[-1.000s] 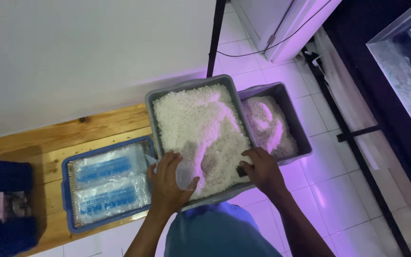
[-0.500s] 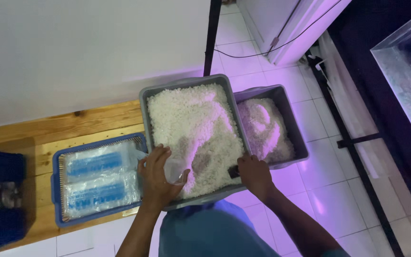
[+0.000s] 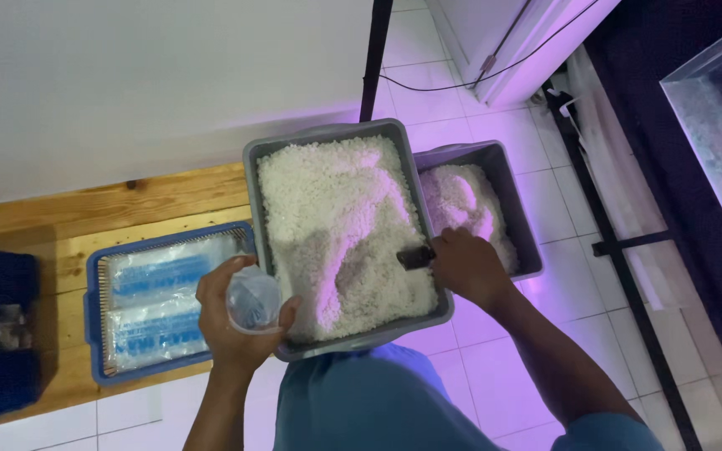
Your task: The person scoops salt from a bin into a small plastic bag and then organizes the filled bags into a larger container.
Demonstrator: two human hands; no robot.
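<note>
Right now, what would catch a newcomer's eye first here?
The big grey tub heaped with white granules, centre frame, lit pinkish-purple. The left hand holds a small clear cup at its near left corner; the right hand grips a dark scoop at its right rim. A blue tray of plastic packs sits left.

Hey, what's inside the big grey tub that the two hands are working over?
The big grey tub is heaped with white granules, furrowed in the middle. The right hand holds a small dark scoop against them. The tub's bottom is covered, so nothing beneath the granules shows.
</note>
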